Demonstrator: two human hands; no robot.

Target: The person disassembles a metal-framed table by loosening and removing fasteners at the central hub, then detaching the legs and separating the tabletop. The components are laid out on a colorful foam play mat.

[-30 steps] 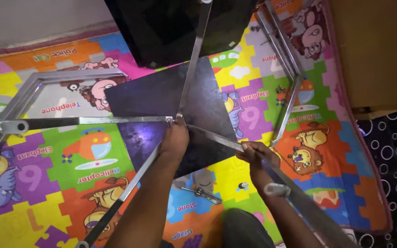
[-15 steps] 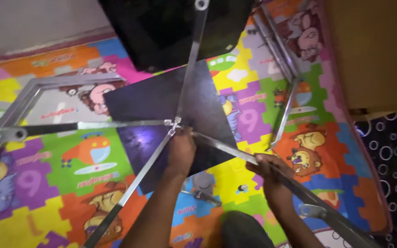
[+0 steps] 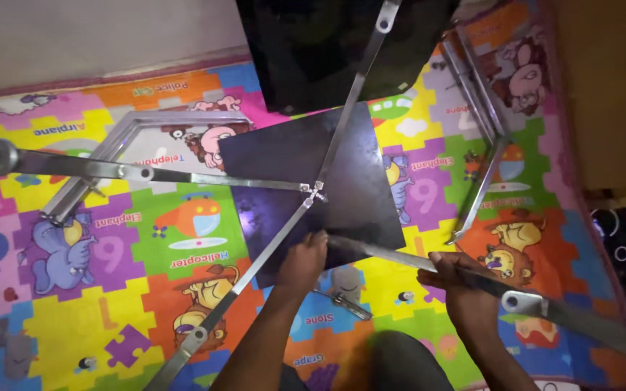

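A frame of flat metal bars meets at a small centre joint (image 3: 315,191) above a dark square panel (image 3: 306,163) lying on a colourful puzzle play mat. My left hand (image 3: 304,261) grips the near end of a loose metal bar (image 3: 400,255), just below the joint. My right hand (image 3: 465,286) is wrapped around the same bar further right, next to a round fitting (image 3: 513,301) on it. Three other bars fan out from the joint towards the left, the top and the bottom left.
A screwdriver (image 3: 342,303) lies on the mat between my arms. A rectangular metal frame (image 3: 121,145) lies at the left, thin metal legs (image 3: 483,123) at the upper right. A black panel (image 3: 327,43) stands at the top. A brown wall-like surface (image 3: 610,94) borders the right.
The bar in my hands has come away from the centre joint and dropped lower and to the right. My left hand slid down off the joint. The view shifted, so everything appears further right.
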